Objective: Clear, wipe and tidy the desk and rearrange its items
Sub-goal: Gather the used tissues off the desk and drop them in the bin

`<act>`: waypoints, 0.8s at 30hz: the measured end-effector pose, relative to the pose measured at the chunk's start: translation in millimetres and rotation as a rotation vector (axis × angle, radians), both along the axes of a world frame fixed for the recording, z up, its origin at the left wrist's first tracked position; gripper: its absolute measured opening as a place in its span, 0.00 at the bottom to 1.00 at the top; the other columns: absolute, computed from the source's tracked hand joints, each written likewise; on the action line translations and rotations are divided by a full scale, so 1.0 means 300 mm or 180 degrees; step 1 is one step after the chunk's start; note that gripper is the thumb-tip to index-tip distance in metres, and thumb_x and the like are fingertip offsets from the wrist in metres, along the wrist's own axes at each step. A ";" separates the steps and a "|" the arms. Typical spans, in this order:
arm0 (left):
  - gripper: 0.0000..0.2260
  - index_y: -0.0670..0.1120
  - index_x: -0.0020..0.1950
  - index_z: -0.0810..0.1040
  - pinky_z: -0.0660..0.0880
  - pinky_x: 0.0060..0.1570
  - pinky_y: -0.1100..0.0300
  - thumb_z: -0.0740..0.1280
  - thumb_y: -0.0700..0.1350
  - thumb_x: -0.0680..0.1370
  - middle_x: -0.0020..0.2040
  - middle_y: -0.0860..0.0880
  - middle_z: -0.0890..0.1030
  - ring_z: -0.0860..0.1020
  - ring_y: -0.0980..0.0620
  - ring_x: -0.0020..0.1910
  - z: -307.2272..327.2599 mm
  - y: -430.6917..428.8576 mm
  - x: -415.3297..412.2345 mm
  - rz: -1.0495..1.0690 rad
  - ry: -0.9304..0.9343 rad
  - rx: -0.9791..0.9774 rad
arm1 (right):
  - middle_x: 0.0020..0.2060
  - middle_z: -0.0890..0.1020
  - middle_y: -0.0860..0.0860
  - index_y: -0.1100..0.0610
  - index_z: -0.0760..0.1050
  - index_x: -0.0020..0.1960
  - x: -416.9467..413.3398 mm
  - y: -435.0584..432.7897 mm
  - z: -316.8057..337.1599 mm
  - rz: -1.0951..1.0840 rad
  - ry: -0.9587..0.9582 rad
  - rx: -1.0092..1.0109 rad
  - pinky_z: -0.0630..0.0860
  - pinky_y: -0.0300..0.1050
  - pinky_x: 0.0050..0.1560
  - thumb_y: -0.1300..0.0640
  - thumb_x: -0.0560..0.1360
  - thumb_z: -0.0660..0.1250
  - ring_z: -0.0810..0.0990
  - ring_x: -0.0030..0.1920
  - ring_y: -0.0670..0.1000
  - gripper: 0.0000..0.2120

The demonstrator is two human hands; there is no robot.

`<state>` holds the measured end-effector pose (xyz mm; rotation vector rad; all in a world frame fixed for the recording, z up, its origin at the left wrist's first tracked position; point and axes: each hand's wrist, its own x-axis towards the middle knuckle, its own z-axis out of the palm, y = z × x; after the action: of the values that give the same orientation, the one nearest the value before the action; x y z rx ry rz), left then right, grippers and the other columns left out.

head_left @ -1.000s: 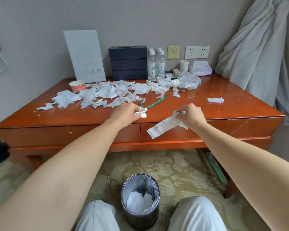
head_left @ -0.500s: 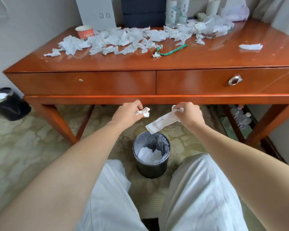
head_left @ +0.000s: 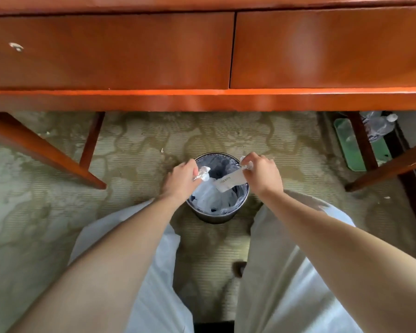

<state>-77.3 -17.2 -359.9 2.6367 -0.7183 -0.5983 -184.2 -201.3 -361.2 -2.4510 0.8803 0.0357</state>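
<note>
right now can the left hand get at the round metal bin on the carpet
Probably yes: the left hand, gripping crumpled white paper, hangs at the rim of the round metal bin, nothing between.

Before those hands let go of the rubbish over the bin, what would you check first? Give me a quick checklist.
1. Crumpled scrap pinched by the left hand is above the bin opening: ok.
2. Wrapper gripped by the right hand hangs over the opening: ok.
3. Bin stands upright: ok.
4. Room left inside above the paper already there: ok.
5. Nothing more hidden in either fist: cannot tell.
6. Carpet free of strays: not ok, a crumb lies near the bin.
</note>
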 end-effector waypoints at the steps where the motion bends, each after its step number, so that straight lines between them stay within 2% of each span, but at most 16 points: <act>1: 0.11 0.51 0.43 0.67 0.75 0.48 0.48 0.70 0.46 0.77 0.47 0.50 0.76 0.76 0.42 0.46 -0.031 -0.005 0.014 0.0041 0.0066 0.0018 | 0.55 0.78 0.56 0.52 0.76 0.60 0.016 -0.004 -0.030 -0.0013 0.0044 0.0058 0.70 0.49 0.49 0.63 0.77 0.61 0.73 0.57 0.59 0.14; 7: 0.10 0.49 0.45 0.69 0.74 0.48 0.51 0.71 0.48 0.77 0.48 0.47 0.76 0.77 0.43 0.48 -0.166 -0.024 0.071 0.0141 0.0282 0.0100 | 0.58 0.77 0.57 0.51 0.75 0.61 0.102 0.000 -0.175 -0.0022 0.0317 0.0525 0.76 0.53 0.53 0.58 0.76 0.66 0.77 0.55 0.61 0.14; 12: 0.12 0.47 0.49 0.72 0.72 0.46 0.53 0.71 0.52 0.77 0.50 0.49 0.72 0.76 0.44 0.48 -0.227 -0.049 0.095 0.0155 0.0444 0.0037 | 0.63 0.78 0.54 0.47 0.68 0.72 0.114 0.000 -0.232 0.0177 0.0632 0.0989 0.73 0.46 0.51 0.50 0.75 0.70 0.78 0.59 0.58 0.27; 16: 0.13 0.49 0.56 0.74 0.73 0.49 0.52 0.68 0.56 0.78 0.57 0.48 0.73 0.77 0.42 0.51 -0.240 -0.062 0.090 -0.0045 0.0438 0.0309 | 0.63 0.78 0.53 0.44 0.66 0.74 0.106 -0.006 -0.240 0.0313 0.0862 0.1086 0.72 0.43 0.49 0.51 0.76 0.68 0.77 0.60 0.58 0.28; 20: 0.14 0.50 0.60 0.73 0.69 0.47 0.54 0.67 0.56 0.79 0.61 0.49 0.73 0.77 0.42 0.56 -0.216 -0.064 0.083 -0.0251 0.0315 0.0502 | 0.63 0.79 0.54 0.45 0.68 0.73 0.101 -0.007 -0.215 0.0317 0.0898 0.1115 0.75 0.48 0.59 0.55 0.75 0.67 0.76 0.63 0.57 0.27; 24: 0.15 0.51 0.63 0.72 0.68 0.48 0.55 0.67 0.54 0.79 0.62 0.50 0.73 0.75 0.45 0.59 -0.152 -0.052 0.075 -0.0414 0.0220 0.0483 | 0.63 0.79 0.53 0.46 0.70 0.71 0.095 -0.002 -0.161 0.0358 0.0815 0.1101 0.74 0.47 0.61 0.56 0.75 0.66 0.76 0.63 0.56 0.25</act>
<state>-54.8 -32.9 -405.5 2.7057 -0.8599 -0.8059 -155.7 -201.8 -409.6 -2.1938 0.7657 0.5095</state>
